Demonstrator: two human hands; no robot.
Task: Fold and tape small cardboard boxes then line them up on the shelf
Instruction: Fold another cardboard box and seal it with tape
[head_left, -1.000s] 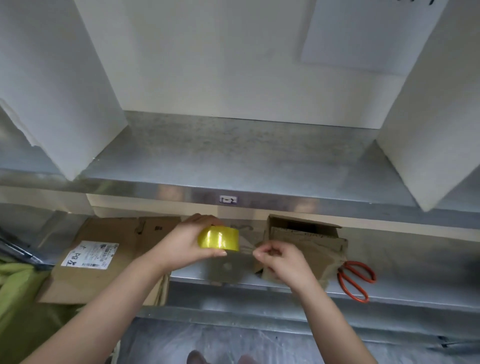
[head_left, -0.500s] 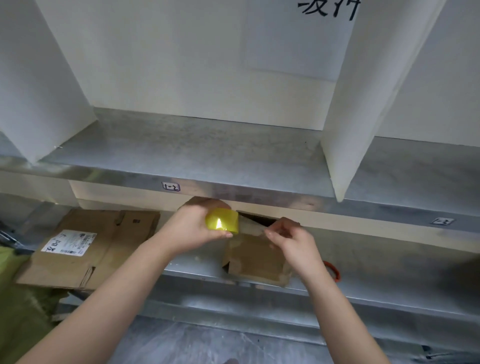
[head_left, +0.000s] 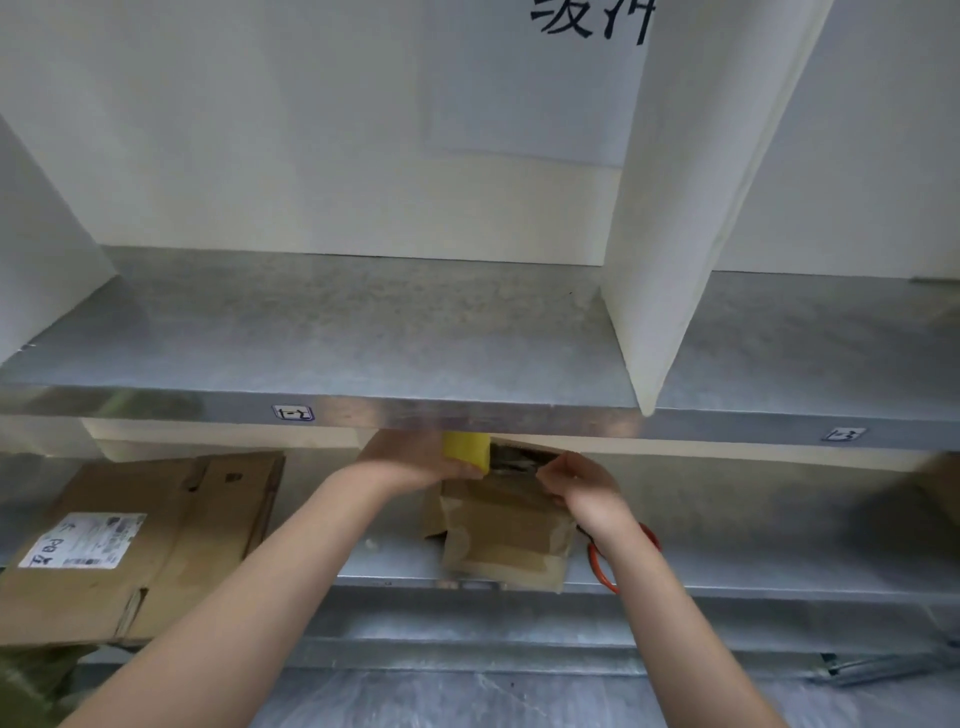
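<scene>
Box (head_left: 501, 530), head view: small, brown cardboard, at the front lip of lower shelf (head_left: 753, 556), top open, old tape patches on the near face. Likely light and thin-walled, so it'll skid or dent if pressed. Brace it on corners and folded edges, not mid-panel.

Left hand (head_left: 410, 460) has its fingers wrapped round yellow tape roll (head_left: 466, 453), held just above the box's rear left rim. Right hand (head_left: 584, 491) has its fingertips (head_left: 548, 470) pinched together at the right rim, seemingly on tape end (head_left: 519, 466); strip too faint to be sure. Tape will likely cling to itself if slack, so keep it taut.

Room: upper shelf edge (head_left: 467, 413) sits directly over both hands, so headroom is tight. Orange scissors (head_left: 597, 566) are just beside the right wrist, partly hidden; snag risk. Flattened carton (head_left: 156, 535) lies well to the left. Upper bay left of white divider (head_left: 670, 260) shows wide bare metal, judged enough for lining boxes up.
</scene>
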